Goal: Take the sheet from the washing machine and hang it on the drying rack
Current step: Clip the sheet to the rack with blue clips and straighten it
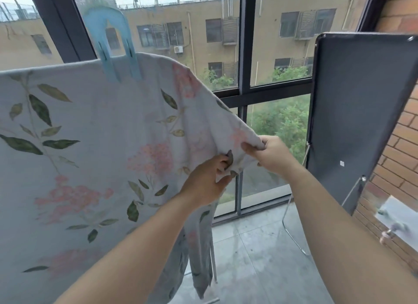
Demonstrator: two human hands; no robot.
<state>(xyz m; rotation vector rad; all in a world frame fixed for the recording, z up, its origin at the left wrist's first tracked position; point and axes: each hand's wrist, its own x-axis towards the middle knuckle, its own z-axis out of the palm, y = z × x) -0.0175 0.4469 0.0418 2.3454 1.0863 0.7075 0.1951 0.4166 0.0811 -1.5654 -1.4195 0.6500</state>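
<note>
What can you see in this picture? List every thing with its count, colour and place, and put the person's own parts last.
sheet: one, pale blue-grey with pink flowers and green leaves, hanging at left
clip: one, light blue, on the sheet's top edge
board: one, dark grey, upright on metal legs, right
window frame: one, dark, behind the sheet
brick wall: one, red-brown, far right
floor: one, grey tiles, below
building: one, beige, outside
trees: several, green, outside
left hand: one, gripping the sheet's right edge
right hand: one, pinching the same edge, higher
</note>
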